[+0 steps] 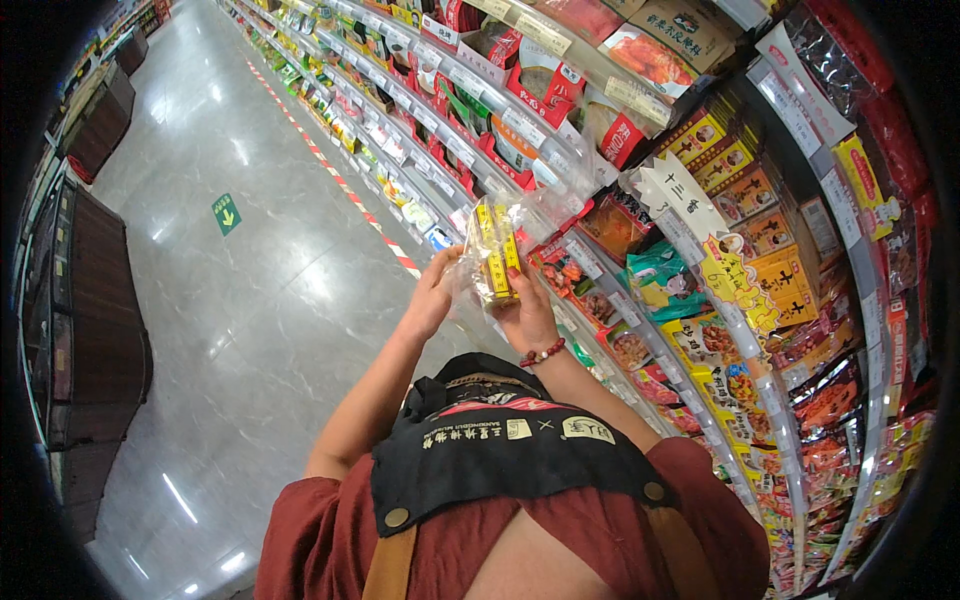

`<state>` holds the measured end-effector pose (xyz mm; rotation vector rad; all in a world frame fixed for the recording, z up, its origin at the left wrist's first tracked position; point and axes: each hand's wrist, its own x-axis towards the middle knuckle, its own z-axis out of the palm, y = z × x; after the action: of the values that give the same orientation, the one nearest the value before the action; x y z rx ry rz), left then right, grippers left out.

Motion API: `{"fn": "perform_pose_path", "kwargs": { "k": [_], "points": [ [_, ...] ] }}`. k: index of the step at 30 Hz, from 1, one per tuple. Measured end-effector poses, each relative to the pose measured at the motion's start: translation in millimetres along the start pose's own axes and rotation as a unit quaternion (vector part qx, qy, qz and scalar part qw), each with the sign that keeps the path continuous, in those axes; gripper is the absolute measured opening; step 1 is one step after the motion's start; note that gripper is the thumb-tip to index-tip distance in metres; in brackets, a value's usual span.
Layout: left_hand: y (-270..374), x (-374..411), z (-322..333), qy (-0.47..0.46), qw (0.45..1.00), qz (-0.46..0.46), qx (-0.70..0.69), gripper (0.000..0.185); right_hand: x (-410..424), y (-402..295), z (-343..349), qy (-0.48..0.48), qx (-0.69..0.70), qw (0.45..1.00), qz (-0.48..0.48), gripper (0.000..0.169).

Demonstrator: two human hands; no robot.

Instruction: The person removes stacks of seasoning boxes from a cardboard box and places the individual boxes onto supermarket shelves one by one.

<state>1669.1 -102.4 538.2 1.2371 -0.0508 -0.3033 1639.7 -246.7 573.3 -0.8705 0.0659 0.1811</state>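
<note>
In front of my chest I hold a yellow box pack (495, 251) wrapped in clear plastic film (469, 270). It bears dark printed writing. My right hand (529, 304) grips its lower right side, thumb along the edge. On that wrist is a red bead bracelet (543, 352). My left hand (439, 289) is at the film on the pack's left side, fingers partly hidden behind it. More loose film (551, 214) spreads out at the upper right, before the shelf edge. Similar yellow boxes (701, 142) stand stacked on the shelf to the right.
Store shelves (465, 82) with bagged goods and price strips run along the right side. A paper sign (679, 187) and a yellow starburst tag (739, 277) stick out from one shelf. A tiled aisle floor (262, 315) lies left, with dark wooden display stands (97, 300) beyond.
</note>
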Motion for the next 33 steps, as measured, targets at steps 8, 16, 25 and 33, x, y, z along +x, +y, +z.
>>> {"fn": "perform_pose_path", "kwargs": {
  "k": [8,16,25,33],
  "points": [
    [-4.7,-2.5,10.9,-0.152,0.937,0.115,-0.292,0.075,-2.3,7.6,7.7,0.057,0.041,0.997,-0.009,0.035],
    [-19.1,27.2,4.0,0.075,0.989,0.123,0.011,0.06,-2.9,42.6,-15.7,-0.026,0.03,0.999,-0.007,0.049],
    [-9.2,36.7,-9.6,0.135,0.966,0.067,-0.211,0.039,-3.9,24.1,-3.8,-0.042,-0.035,0.998,0.03,0.056],
    [1.2,36.8,-7.8,0.049,0.932,0.05,-0.356,0.047,-5.0,28.5,-21.9,-0.025,-0.081,0.994,-0.072,0.051]
  ]
}}
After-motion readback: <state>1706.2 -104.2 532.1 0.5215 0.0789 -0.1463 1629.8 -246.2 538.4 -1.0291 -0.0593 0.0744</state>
